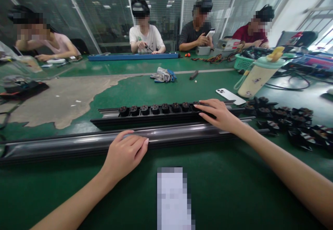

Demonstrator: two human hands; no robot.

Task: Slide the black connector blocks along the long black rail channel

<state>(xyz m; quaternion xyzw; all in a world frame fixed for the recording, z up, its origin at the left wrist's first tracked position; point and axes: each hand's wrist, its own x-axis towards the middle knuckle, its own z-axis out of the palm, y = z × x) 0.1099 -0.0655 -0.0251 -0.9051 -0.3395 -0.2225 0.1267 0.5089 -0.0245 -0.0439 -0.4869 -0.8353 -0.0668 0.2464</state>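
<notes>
Two long dark channel-shaped rails lie across the table in front of me. My left hand (127, 153) rests with curled fingers over the near rail (85, 139), its thumb along the near edge. Several black round parts with coppery centres (155, 109) sit in a row inside the far rail (110, 121). At the right end of that row, my right hand (217, 114) has its fingertips around the last black round part (195, 104), which its fingers partly cover. A loose pile of similar black parts (281, 114) lies to the right of the rails.
A phone (171, 198) lies in front of me, and a white phone (230, 96) beyond the rails. A cream tumbler (258, 77), gloves (163, 74) and a green basket (243, 62) stand farther back. Several people sit across the table, one at a blue bar (134, 56).
</notes>
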